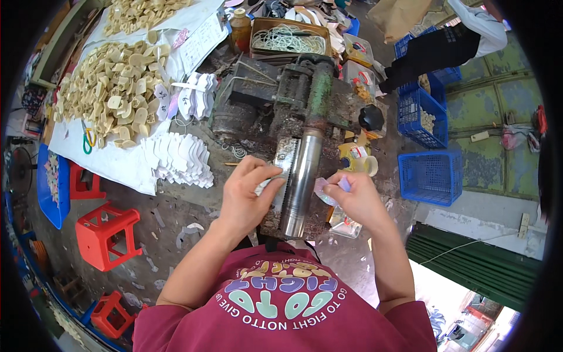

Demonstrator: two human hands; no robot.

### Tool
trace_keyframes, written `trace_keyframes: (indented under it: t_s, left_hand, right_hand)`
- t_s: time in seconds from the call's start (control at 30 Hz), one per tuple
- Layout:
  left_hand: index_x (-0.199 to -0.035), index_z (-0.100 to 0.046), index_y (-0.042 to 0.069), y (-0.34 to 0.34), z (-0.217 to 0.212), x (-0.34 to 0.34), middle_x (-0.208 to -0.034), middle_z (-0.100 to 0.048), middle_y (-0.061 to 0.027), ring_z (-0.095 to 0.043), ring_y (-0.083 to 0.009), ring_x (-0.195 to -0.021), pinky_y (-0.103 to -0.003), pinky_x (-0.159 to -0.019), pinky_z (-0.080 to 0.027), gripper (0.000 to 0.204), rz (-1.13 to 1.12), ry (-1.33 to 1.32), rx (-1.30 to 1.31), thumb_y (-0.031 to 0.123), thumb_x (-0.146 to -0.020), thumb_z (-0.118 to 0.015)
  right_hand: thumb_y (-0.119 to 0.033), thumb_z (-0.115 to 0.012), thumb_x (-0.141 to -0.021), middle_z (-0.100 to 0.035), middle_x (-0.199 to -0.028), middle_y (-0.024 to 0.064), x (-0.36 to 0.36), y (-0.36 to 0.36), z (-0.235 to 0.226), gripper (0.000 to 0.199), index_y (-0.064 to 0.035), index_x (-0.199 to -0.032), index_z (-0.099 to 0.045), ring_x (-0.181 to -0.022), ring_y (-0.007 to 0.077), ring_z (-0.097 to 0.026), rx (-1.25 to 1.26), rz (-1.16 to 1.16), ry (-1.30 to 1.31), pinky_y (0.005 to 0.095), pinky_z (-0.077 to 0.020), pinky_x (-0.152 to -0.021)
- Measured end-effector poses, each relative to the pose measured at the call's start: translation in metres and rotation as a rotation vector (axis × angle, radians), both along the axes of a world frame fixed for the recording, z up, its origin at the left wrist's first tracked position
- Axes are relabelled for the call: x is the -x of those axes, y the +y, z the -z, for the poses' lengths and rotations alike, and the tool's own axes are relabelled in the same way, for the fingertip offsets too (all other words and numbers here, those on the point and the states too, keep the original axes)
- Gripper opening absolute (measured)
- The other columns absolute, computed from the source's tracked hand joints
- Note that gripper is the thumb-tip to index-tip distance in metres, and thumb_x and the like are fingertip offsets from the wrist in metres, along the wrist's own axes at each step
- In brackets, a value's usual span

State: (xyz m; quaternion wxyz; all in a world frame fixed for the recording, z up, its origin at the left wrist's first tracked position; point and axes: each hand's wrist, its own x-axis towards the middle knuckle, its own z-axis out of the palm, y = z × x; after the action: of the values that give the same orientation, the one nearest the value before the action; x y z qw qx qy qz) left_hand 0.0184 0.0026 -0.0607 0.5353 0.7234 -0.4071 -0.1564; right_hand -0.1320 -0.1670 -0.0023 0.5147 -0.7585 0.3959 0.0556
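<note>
Head view, frame centre: my left hand (246, 196) pinches a pale cut piece (264, 186) against the steel roller (303, 182); my right hand (355, 196) pinches another translucent piece (324, 190), ready beside it.

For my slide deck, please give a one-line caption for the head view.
Left hand and right hand hold small pale pieces beside a machine's steel roller.

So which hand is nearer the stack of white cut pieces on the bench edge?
Left. The left hand rests beside the steel roller, just right of the white stack. The right hand, pinching a small pale piece, sits beyond the roller, farther away.
</note>
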Motion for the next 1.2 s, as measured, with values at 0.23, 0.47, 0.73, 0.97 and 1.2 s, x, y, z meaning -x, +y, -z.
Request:
trace_keyframes:
  t_s: [0.23, 0.47, 0.73, 0.97, 1.2]
  left_hand:
    - [-0.086, -0.067, 0.001, 0.005, 0.028, -0.004, -0.086, -0.060, -0.0111, -0.061, -0.0232, -0.079, -0.031, -0.070, -0.048, 0.013, -0.115, -0.003, 0.064, 0.003, -0.076, -0.073]
    - [-0.083, -0.064, 0.000, 0.112, 0.084, -0.143, -0.079, -0.059, -0.0088, -0.057, -0.0209, -0.069, -0.032, -0.064, -0.046, 0.005, -0.784, -0.095, -0.065, 0.005, -0.084, -0.065]
    - [-0.100, -0.067, 0.005, 0.210, 0.157, -0.195, -0.108, -0.060, -0.0160, -0.057, -0.0324, -0.102, -0.046, -0.086, -0.042, 0.020, -0.649, -0.616, -0.705, 0.012, -0.081, -0.065]
    - [-0.102, -0.068, 0.002, 0.063, 0.025, -0.071, -0.095, -0.065, -0.0083, -0.060, -0.0174, -0.091, -0.029, -0.081, -0.046, 0.023, -0.197, 0.457, -0.030, 0.005, -0.079, -0.068]
    - [-0.089, -0.069, 0.000, -0.001, -0.078, -0.012, -0.076, -0.064, 0.0009, -0.054, -0.0038, -0.064, -0.019, -0.059, -0.043, 0.010, 0.378, 0.897, 0.058, 0.009, -0.087, -0.065]
  right_hand:
    - [-0.010, -0.069, -0.080, -0.068, -0.088, 0.0072, -0.009, 0.006, 0.010, 0.025, -0.0006, -0.103, -0.067, -0.079, 0.0129, -0.062, 0.124, 0.004, -0.115, 0.0278, -0.0495, -0.072]
    - [-0.004, -0.070, -0.078, -0.056, -0.078, -0.0027, -0.003, 0.005, -0.014, 0.039, 0.0007, -0.116, -0.062, -0.069, 0.0042, -0.050, 0.035, 0.237, -0.148, 0.0185, -0.0403, -0.064]
    - [-0.002, -0.072, -0.072, -0.052, -0.073, -0.0049, -0.020, 0.021, -0.027, 0.057, 0.0005, -0.126, -0.056, -0.066, 0.0023, -0.046, -0.076, 0.198, -0.273, 0.0176, -0.0371, -0.061]
    - [-0.006, -0.086, -0.062, -0.047, -0.071, -0.0068, -0.044, 0.040, -0.031, 0.087, -0.0054, -0.139, -0.045, -0.063, 0.0014, -0.040, -0.202, -0.033, -0.327, 0.0162, -0.0351, -0.059]
    - [-0.006, -0.086, -0.064, -0.063, -0.100, 0.0039, -0.044, 0.053, -0.042, 0.095, -0.0020, -0.144, -0.035, -0.083, 0.0022, -0.052, -0.329, -0.096, -0.440, 0.0202, -0.0460, -0.075]
